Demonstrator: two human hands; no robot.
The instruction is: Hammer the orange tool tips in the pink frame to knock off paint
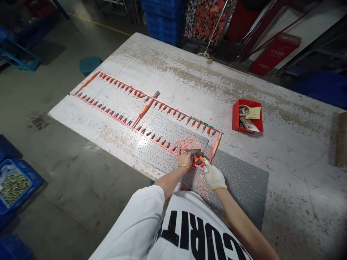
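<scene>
A long rectangular frame (146,106), streaked pink, orange and green, lies on the worktable with rows of small orange-and-dark pieces along its rails. My bare left hand (185,159), a gold bracelet at its wrist, is curled at the near rail by the frame's right end. What its fingers hold is hidden. My right hand (214,175), in a white glove, is closed around the end of a small orange piece (201,159). Another orange piece (196,160) sits just beside it, between the hands. Behind them is a dark block (193,151).
Grey textured plates (238,180) lie beneath my hands, strewn with pink and orange flakes (189,142). A red box (235,119) with tape and papers stands to the right on the white worktable (173,68). Blue crates (162,21) are stacked beyond; a blue stool (90,65) stands left.
</scene>
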